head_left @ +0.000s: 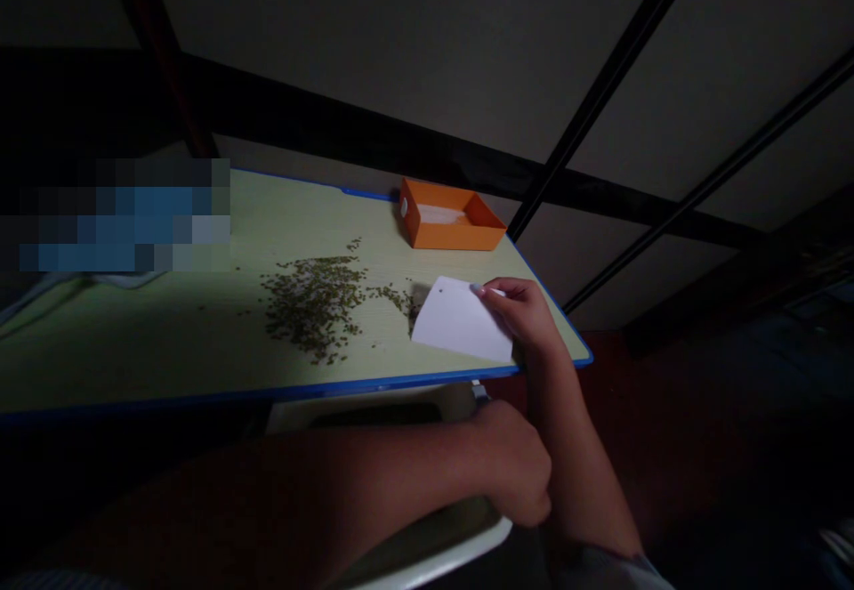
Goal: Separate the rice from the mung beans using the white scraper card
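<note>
My right hand [524,310] pinches the right end of a flat white scraper [463,319] with a small hole near one corner. The scraper lies low over the right part of the table, its left edge beside a few small greenish-brown grains. More of these grains [317,301] are spread in a loose heap to the left, with a thin trail between. Below the table edge, my left hand [517,461] is closed around the right end of a white container [457,559]. My left forearm covers much of that container; its fingertips are hidden.
An orange open box [454,234] with something pale inside stands at the table's back right. The pale green table [193,350] has a blue edge. A pixelated blue patch [133,221] covers the left end. Behind runs a panelled wall [400,56].
</note>
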Motion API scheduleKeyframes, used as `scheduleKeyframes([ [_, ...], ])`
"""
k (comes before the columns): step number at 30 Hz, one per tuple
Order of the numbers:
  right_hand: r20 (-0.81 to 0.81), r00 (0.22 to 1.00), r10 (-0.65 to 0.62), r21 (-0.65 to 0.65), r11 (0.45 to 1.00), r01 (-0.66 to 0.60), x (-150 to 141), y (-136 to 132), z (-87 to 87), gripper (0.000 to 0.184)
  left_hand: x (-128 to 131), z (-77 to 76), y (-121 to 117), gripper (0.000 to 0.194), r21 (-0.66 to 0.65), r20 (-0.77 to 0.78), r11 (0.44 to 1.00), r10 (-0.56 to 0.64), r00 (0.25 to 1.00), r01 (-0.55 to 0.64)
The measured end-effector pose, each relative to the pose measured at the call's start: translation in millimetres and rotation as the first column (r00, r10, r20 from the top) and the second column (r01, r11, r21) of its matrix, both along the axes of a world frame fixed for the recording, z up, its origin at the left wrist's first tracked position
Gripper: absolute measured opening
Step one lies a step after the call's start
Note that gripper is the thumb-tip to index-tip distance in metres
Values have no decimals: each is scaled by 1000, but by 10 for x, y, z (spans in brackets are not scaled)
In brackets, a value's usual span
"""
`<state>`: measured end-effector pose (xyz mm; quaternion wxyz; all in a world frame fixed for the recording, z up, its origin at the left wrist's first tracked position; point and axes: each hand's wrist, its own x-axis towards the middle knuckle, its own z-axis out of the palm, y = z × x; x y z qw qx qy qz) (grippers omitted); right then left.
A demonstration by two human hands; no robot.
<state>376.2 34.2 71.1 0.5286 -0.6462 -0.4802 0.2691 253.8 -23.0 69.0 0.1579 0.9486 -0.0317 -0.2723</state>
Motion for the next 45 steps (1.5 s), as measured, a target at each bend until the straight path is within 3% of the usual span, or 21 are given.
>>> scheduleKeyframes([
  [7,30,993,-112,25,994,111,92,25,-40,35,16,-49,-4,41,13,-35,1000,-6,999,6],
  [20,24,999,-46,12,999,46,16,48,3,36,94,-171,-22,47,8,-39,1000,-25,999,26],
  [28,-23,1000,-7,13,1000,7,-22,94,34,37,81,-192,-33,39,13,-47,999,-29,998,30],
  [45,-43,998,-55,19,998,56,20,98,-75,40,50,-53,-35,44,18,-54,999,-30,998,31],
])
